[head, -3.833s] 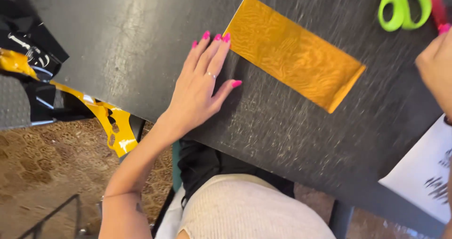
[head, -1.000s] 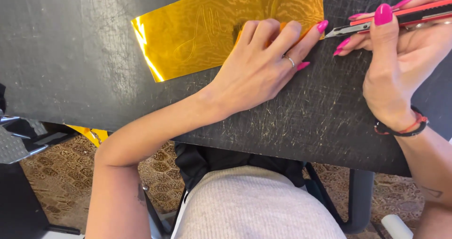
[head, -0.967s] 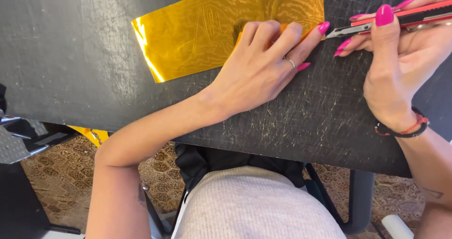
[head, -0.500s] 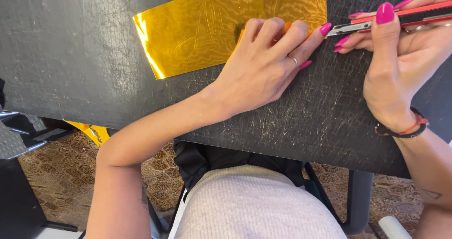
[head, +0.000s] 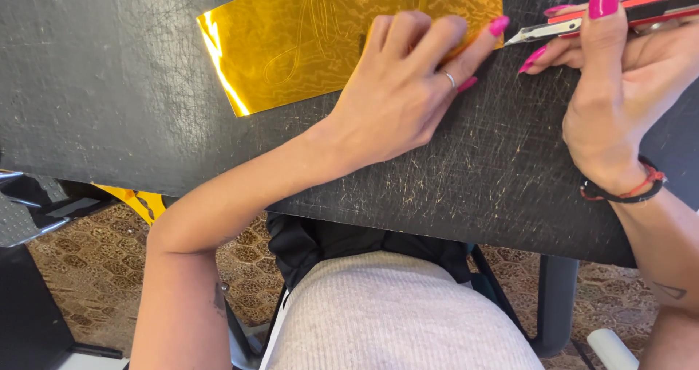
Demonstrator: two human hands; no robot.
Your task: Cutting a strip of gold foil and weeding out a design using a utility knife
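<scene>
We have the gold foil sheet (head: 313,42) flat on the scratched black table (head: 109,86), upper centre; left hand (head: 397,97) on its right end; red utility knife (head: 611,17) upper right, in right hand (head: 626,86).

One gold foil sheet (head: 320,38) is lying on one scratched black table (head: 109,86). Two hands are showing: one left hand (head: 400,93) and one right hand (head: 619,100). One red utility knife (head: 619,13) is appearing at the top edge. One ring (head: 451,79) and one wrist bracelet (head: 626,190) are being worn.
</scene>
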